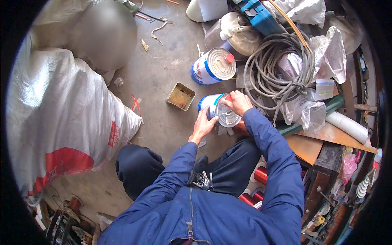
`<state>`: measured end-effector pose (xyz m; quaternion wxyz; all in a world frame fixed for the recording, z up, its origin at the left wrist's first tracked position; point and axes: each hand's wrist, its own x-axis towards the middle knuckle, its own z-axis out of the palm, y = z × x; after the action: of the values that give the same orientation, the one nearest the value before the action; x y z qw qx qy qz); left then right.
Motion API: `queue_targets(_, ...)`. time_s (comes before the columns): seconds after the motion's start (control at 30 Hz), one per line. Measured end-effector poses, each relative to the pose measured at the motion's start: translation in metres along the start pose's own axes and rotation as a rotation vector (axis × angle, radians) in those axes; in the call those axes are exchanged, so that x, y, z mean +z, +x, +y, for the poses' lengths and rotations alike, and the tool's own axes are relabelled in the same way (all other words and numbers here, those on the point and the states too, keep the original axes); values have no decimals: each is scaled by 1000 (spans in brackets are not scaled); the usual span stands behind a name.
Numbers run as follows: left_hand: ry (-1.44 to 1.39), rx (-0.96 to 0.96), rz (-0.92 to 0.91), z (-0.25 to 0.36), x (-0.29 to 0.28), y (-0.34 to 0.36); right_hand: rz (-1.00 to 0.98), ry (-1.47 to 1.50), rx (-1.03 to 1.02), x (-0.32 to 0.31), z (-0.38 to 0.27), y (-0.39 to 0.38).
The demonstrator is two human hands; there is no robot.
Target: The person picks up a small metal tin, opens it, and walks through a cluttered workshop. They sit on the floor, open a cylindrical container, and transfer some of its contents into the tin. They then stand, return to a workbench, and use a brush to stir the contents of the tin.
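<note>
Along the left side, a big white sack (pixel 77 108) with red print slumps on the floor (pixel 159 122). Next comes an open square tin (pixel 181 96), brownish inside, just beside a blue-and-white can (pixel 219 108). The left hand (pixel 204 125) grasps that can by its near side, and a similar can (pixel 213 66) stands just beyond it. The right hand (pixel 241 103) has its fingers closed on the held can's red cap (pixel 228 98). Farther right lie a coil of grey cable (pixel 255 67) and a white pipe (pixel 347 127).
</note>
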<state>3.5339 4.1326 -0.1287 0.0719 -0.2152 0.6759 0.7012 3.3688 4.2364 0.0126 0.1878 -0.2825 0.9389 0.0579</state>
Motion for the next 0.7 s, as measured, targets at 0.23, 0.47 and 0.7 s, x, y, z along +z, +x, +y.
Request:
queue_targets(0.23,37,45,49,-2,2,0,-21,179,333,1,-16,5)
queue_targets(0.47,-7,-9,-3,6,-2,-2,1,-10,-244,-14,0,2)
queue_targets(0.7,8,-9,7,11,-3,-3,2,28,-274,-9,9,-1)
